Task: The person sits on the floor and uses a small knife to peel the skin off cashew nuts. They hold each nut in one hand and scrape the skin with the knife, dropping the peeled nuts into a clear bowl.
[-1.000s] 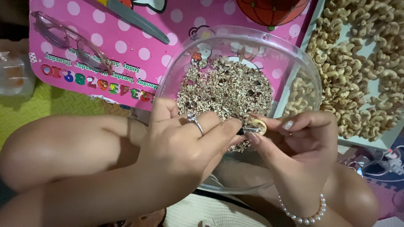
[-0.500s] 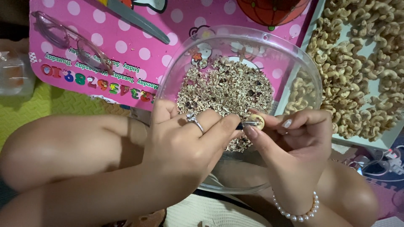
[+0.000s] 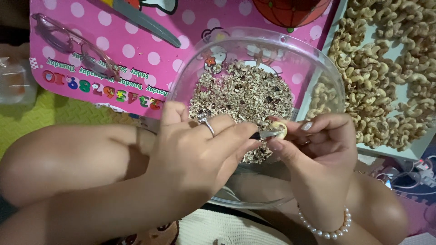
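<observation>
My left hand (image 3: 195, 149), with a ring on one finger, grips a small knife (image 3: 267, 134) whose blade tip rests against a pale cashew nut (image 3: 281, 129). My right hand (image 3: 320, 149), with a pearl bracelet at the wrist, pinches that nut between thumb and fingers. Both hands hover over the near side of a clear plastic bowl (image 3: 254, 34). Inside the bowl lies a heap of brown, flaky nut skins (image 3: 245, 90).
A white tray (image 3: 411, 152) piled with several peeled cashews sits to the right. Behind the bowl lies a pink polka-dot mat (image 3: 136, 68) with clear-framed glasses (image 3: 77, 45) and a grey blade (image 3: 145, 20) on it. A clear plastic box (image 3: 16, 84) stands far left.
The hands stay over the bowl; the blade and nut have shifted only slightly between my fingers.
</observation>
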